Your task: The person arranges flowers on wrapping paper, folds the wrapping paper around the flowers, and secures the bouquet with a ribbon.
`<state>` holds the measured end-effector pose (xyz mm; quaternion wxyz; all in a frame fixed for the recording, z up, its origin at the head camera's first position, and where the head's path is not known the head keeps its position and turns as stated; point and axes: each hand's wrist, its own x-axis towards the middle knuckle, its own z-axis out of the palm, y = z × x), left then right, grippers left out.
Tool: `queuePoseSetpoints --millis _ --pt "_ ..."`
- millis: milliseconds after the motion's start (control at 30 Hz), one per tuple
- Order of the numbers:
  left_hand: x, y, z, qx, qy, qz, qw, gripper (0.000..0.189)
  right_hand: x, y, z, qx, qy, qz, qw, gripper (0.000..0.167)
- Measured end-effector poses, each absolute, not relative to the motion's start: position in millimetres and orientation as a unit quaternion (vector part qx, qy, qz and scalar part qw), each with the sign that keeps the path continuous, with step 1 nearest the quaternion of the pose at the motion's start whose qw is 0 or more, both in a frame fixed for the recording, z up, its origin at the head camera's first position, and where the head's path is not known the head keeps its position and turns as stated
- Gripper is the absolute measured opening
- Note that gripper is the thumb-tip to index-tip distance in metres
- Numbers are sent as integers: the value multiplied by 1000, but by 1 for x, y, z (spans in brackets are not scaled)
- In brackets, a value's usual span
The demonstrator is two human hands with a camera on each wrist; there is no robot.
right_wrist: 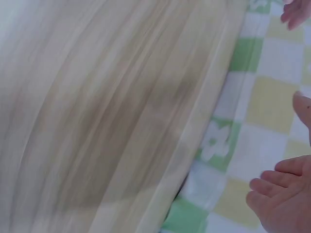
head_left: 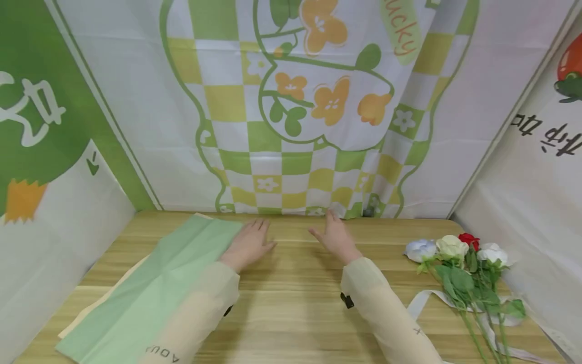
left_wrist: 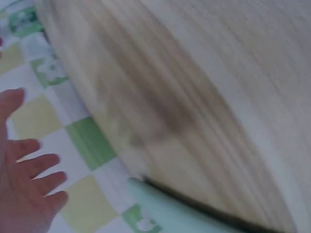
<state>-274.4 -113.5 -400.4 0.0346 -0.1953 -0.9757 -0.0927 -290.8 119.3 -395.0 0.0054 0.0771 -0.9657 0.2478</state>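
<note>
My left hand [head_left: 247, 245] reaches forward over the table, fingers extended, beside the right edge of a pale green wrapping paper sheet [head_left: 168, 273]. In the left wrist view the left hand [left_wrist: 29, 179] shows spread fingers and nothing in its grasp. My right hand [head_left: 337, 238] is held out near the table's back edge, thumb apart from the straight fingers. The right wrist view shows that same hand [right_wrist: 286, 189] holding nothing. Both palms face inward, with bare wood [head_left: 291, 283] between them.
Artificial roses in blue, cream [head_left: 451, 248], red [head_left: 469, 240] and white [head_left: 493, 254] lie at the right with leafy stems. A white ribbon [head_left: 420, 302] curls under them. Cream paper [head_left: 109, 290] shows beneath the green sheet. A checkered cloth [head_left: 295, 167] hangs behind the table.
</note>
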Motion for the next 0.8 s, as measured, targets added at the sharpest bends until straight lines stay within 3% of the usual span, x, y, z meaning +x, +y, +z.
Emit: queuePoseSetpoints --millis 367,800 --pt "-239 -161 -375 -202 -972 -118 -3 64 -277 64 -391 133 -959 252 -2 75" --pt "-206 -231 -358 -155 -977 -148 -18 45 -240 -7 -392 175 -933 314 -31 57"
